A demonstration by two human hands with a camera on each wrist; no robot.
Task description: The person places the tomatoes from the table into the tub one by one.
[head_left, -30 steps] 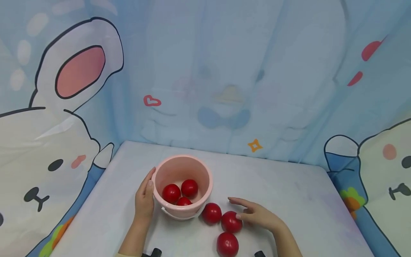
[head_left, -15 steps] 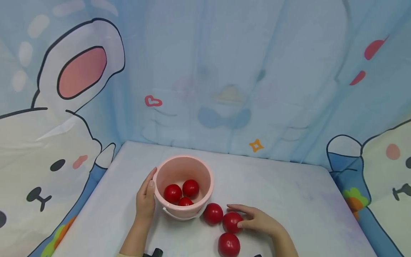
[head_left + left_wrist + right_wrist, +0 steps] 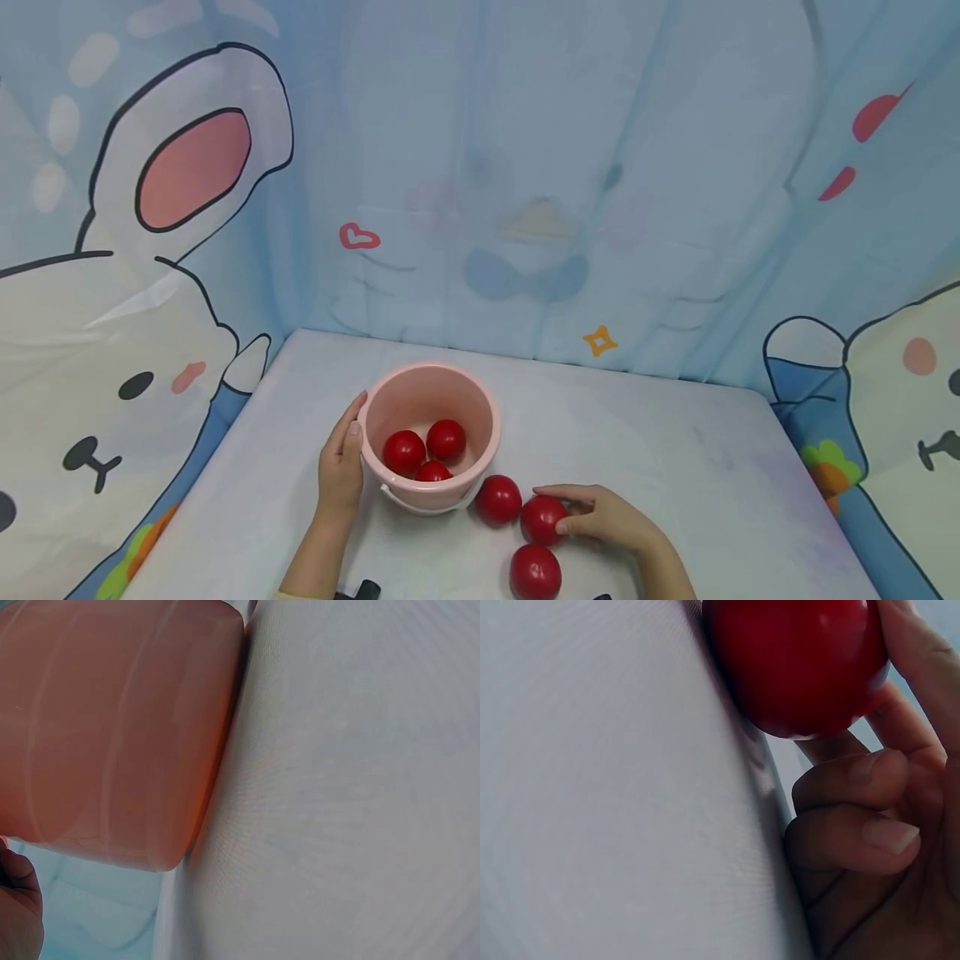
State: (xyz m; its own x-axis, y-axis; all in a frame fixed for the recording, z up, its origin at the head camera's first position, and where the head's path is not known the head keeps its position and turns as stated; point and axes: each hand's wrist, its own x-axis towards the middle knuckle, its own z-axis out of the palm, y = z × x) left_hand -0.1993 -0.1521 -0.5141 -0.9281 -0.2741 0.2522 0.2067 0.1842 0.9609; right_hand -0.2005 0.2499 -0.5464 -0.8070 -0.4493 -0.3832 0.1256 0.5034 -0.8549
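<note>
A pink bucket (image 3: 408, 398) stands upright on the white table, with its white handle hanging down at the front. My left hand (image 3: 341, 467) holds it at its left side near the rim; in the left wrist view only part of that hand shows beside the bucket wall (image 3: 112, 735). Three red balls (image 3: 403, 452) lie inside. To the right, my right hand (image 3: 611, 521) pinches a red ball (image 3: 542, 521) between thumb and index finger, its other fingers curled in the right wrist view. That ball (image 3: 795, 660) still rests on the table.
One red ball (image 3: 498, 500) sits between the bucket and the pinched ball. Another red ball (image 3: 535, 572) lies nearer the front. A blue patterned curtain (image 3: 637, 208) hangs behind the table (image 3: 675, 450) and at its sides.
My right hand has come down and left, closing its thumb and index finger onto the middle ball. The left hand keeps its hold on the bucket.
</note>
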